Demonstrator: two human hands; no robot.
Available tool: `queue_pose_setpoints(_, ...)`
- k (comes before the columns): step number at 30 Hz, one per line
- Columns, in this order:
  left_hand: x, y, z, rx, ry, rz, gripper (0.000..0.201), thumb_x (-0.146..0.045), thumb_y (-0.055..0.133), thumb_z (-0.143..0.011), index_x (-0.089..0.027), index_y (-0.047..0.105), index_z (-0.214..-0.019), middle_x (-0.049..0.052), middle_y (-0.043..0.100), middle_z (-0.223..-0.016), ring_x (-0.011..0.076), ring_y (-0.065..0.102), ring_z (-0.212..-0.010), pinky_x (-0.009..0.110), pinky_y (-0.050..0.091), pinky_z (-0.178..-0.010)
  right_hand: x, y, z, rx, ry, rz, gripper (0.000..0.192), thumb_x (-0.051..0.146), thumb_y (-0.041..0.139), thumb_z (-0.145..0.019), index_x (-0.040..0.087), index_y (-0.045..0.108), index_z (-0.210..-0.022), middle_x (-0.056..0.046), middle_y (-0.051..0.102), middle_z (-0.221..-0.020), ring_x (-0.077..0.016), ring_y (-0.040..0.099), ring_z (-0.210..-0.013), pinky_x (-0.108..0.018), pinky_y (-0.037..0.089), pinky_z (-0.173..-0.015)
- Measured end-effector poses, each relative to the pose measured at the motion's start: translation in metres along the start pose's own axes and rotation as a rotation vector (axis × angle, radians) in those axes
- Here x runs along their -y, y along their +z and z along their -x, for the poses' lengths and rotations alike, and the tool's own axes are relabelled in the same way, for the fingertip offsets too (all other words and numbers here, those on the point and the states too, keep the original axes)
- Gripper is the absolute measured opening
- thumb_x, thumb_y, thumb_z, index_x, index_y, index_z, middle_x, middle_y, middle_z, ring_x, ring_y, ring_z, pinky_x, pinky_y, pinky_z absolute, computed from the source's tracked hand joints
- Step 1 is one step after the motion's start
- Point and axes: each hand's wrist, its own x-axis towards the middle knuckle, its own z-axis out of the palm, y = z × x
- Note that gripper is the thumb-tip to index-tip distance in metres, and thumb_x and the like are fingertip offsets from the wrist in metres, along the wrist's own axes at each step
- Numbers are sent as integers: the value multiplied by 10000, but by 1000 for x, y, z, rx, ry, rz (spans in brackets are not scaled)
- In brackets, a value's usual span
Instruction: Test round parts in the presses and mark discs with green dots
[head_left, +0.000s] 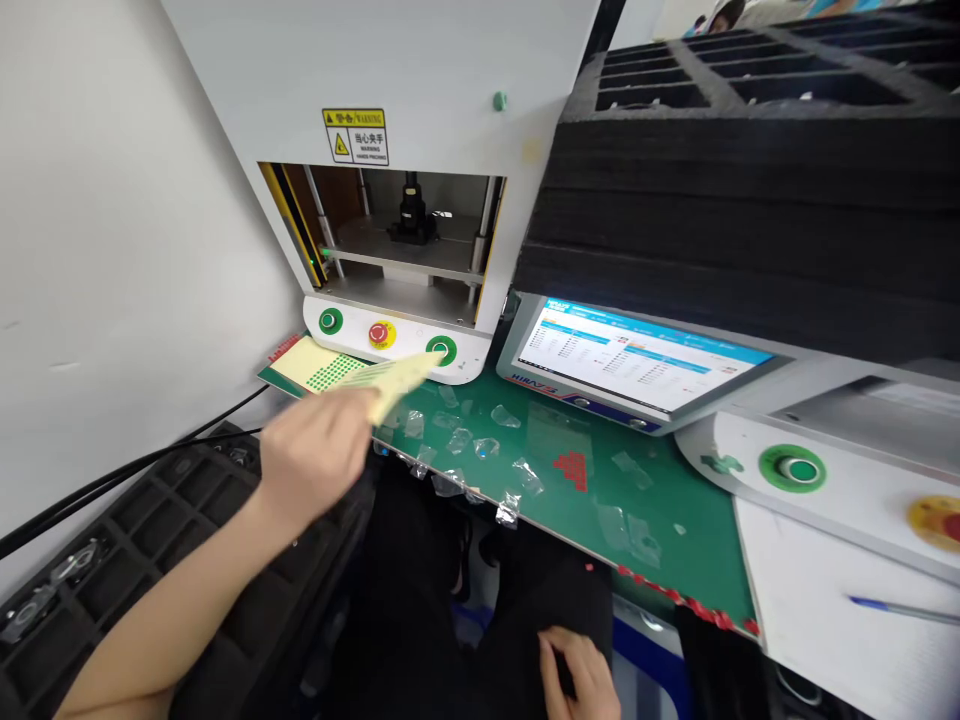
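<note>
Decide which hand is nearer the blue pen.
Right. The right hand is left of the blue pen; the left hand, holding a pale yellow sheet, is much farther left.

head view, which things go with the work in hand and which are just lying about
Seemingly in use:
- left hand
- pale yellow sheet it holds
- green-dotted sheet near it

Apparently just lying about:
- clear film scraps
- red pieces
- pen on white paper

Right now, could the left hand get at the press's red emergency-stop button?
Probably yes: nothing covers the red emergency-stop button, and the left hand is close, though the pale yellow sheet it holds may hinder it.
</note>
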Motion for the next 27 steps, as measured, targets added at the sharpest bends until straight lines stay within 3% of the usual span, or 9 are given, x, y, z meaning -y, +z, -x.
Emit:
queue_pose_setpoints(2, -33, -9, 17, -188, 385, 292, 260, -124, 439, -914, -137, 672, -1029, 105, 765, -942, 213, 715, -937, 306, 566, -834, 17, 2, -15, 59, 149, -128, 458, 564, 499, -931, 199, 724, -769, -83, 728, -714, -210, 684, -645, -287, 522, -598)
queue_pose_setpoints(6, -94, 2, 39, -96, 863, 558, 297, -134, 419, -924, -113, 711, -970, 105, 777, -961, 223, 715, -945, 326, 589, -869, 50, -10, -48, 75, 398, -362, 742, 691, 215, -946, 189, 751, -842, -104, 720, -687, -247, 700, -699, -332, 552, -587)
queue_pose_setpoints(8, -115, 11, 43, -72, 1016, 615, 292, -127, 436, -922, -110, 728, -941, 105, 781, -940, 228, 721, -911, 324, 596, -848, 67, -26, -60, 128, 548, -537, 713, 746, 334, -891, 171, 753, -849, -111, 717, -686, -261, 700, -692, -351, 553, -585)
queue_pose_setpoints(12, -131, 29, 44, -85, 1157, 828, 305, -99, 422, -932, -105, 727, -940, 109, 777, -942, 218, 708, -963, 305, 543, -937, 99, -59, -68, 165, 760, -815, 529, 631, 769, -659, 147, 730, -869, -98, 732, -735, -256, 692, -643, -347, 541, -586)
queue_pose_setpoints(15, -131, 46, 42, -62, 962, 1048, 330, -94, 389, -935, -111, 686, -1079, 125, 743, -1101, 240, 623, -1164, 383, 441, -1080, 116, -74, -60, -48, 769, -809, 491, 595, 802, -646, 157, 705, -847, -89, 743, -786, -241, 695, -680, -342, 547, -642)
queue_pose_setpoints(18, -133, 60, 32, 247, 521, 1280, 390, -190, 444, -939, -158, 555, -1312, 163, 639, -1301, 289, 534, -1280, 491, 405, -1099, 129, -81, -45, -272, 766, -798, 480, 596, 797, -657, 166, 689, -839, -91, 749, -837, -244, 701, -714, -347, 554, -673)
queue_pose_setpoints(21, -148, 62, 14, 916, 249, 1577, 450, -390, 528, -928, -176, 552, -1323, 174, 645, -1281, 303, 621, -1165, 467, 496, -1000, 141, -80, -31, -430, 757, -802, 482, 595, 800, -653, 165, 687, -840, -96, 751, -847, -250, 706, -721, -355, 561, -673)
queue_pose_setpoints(24, -170, 48, 4, 1502, 184, 1736, 460, -525, 580, -876, -148, 687, -1116, 141, 737, -1054, 269, 694, -914, 402, 541, -873, 152, -75, -16, -543, 745, -794, 488, 602, 790, -663, 167, 694, -862, -96, 752, -860, -251, 706, -722, -359, 567, -672)
queue_pose_setpoints(27, -187, 31, 9, 1591, 166, 1653, 500, -610, 638, -795, -122, 727, -859, 92, 720, -809, 204, 621, -692, 310, 498, -675, 161, -72, 1, -620, 752, -777, 492, 602, 789, -667, 164, 703, -875, -98, 751, -848, -258, 703, -713, -370, 574, -663)
